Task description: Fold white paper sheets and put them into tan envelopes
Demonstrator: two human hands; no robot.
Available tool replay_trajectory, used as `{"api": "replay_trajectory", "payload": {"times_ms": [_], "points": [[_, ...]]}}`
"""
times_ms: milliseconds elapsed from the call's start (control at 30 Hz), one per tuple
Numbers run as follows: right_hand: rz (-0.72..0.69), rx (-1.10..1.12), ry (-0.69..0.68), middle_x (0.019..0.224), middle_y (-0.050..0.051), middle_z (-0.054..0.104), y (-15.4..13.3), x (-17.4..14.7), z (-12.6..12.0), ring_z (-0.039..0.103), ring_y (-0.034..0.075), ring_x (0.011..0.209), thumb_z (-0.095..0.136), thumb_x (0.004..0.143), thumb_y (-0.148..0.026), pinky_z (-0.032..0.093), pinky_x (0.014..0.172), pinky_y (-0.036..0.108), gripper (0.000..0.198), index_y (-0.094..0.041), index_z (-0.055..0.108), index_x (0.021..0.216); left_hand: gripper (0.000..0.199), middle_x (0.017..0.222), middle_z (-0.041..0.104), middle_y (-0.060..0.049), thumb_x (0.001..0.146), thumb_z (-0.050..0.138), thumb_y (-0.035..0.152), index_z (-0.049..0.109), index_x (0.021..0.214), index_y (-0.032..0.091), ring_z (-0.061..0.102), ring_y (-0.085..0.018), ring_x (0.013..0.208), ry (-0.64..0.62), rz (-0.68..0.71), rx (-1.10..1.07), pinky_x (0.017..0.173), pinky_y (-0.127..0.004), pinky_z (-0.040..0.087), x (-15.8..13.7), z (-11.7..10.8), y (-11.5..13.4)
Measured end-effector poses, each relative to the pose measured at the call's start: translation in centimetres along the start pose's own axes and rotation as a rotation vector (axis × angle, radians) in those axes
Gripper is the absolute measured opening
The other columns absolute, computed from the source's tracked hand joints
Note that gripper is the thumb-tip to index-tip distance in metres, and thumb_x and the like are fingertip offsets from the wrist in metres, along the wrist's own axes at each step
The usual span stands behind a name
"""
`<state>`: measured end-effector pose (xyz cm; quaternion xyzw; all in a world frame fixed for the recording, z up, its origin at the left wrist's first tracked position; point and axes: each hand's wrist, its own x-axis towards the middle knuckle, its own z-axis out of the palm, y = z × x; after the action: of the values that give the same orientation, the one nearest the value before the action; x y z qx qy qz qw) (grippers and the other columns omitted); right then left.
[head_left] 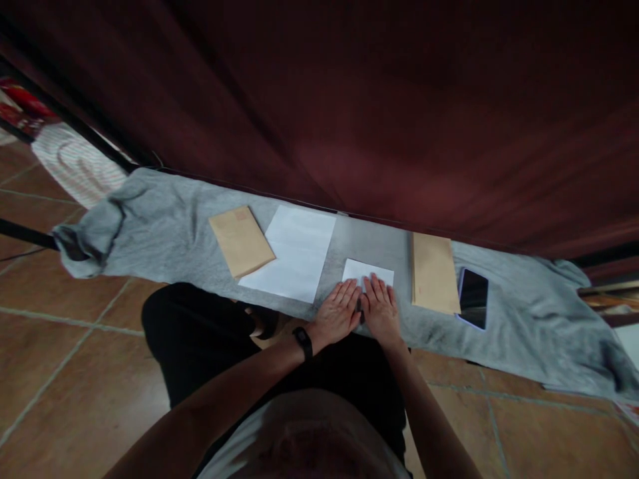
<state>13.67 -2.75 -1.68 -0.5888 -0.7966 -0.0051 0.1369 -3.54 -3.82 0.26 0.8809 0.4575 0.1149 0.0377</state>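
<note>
A small folded sheet of white paper (pixel 368 269) lies on the grey cloth in front of me. My left hand (pixel 338 310), with a dark band on its wrist, rests flat on the near left part of it, fingers stretched out. Beside it, my right hand (pixel 380 307) presses flat on the near right part, its fingers also extended. The thumbs come close together between the hands. The near edge of the folded paper is hidden under my fingers. Left of it lies larger white paper (pixel 304 256), partly covered by a stack of brown envelopes (pixel 241 241).
The grey cloth (pixel 160 226) covers a long narrow surface. To the right are another stack of brown envelopes (pixel 433 271) and a phone (pixel 473 298) partly beside it. A dark red curtain (pixel 349 120) hangs along the far edge. Tiled floor (pixel 64 346) shows below.
</note>
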Motion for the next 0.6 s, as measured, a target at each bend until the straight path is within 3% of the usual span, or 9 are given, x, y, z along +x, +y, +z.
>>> {"api": "replay_trajectory", "payload": {"times_ms": [267, 600], "points": [[0.019, 0.007, 0.028, 0.16, 0.011, 0.035, -0.1, 0.2, 0.3, 0.033, 0.027, 0.147, 0.032, 0.104, -0.027, 0.024, 0.119, 0.05, 0.052, -0.016, 0.035, 0.155, 0.061, 0.162, 0.028, -0.018, 0.099, 0.034, 0.034, 0.03, 0.153, 0.005, 0.018, -0.026, 0.153, -0.028, -0.007, 0.005, 0.125, -0.048, 0.013, 3.1, 0.7, -0.9], [0.055, 0.007, 0.076, 0.158, 0.015, 0.039, 0.3, 0.5, 0.5, 0.034, 0.025, 0.147, 0.032, 0.104, -0.025, 0.026, 0.12, 0.048, 0.051, -0.012, 0.039, 0.152, 0.062, 0.162, 0.028, -0.018, 0.1, 0.036, 0.035, 0.03, 0.154, 0.006, 0.018, -0.027, 0.153, -0.007, -0.026, 0.047, 0.125, -0.05, 0.012, 4.6, 1.4, -1.4]]}}
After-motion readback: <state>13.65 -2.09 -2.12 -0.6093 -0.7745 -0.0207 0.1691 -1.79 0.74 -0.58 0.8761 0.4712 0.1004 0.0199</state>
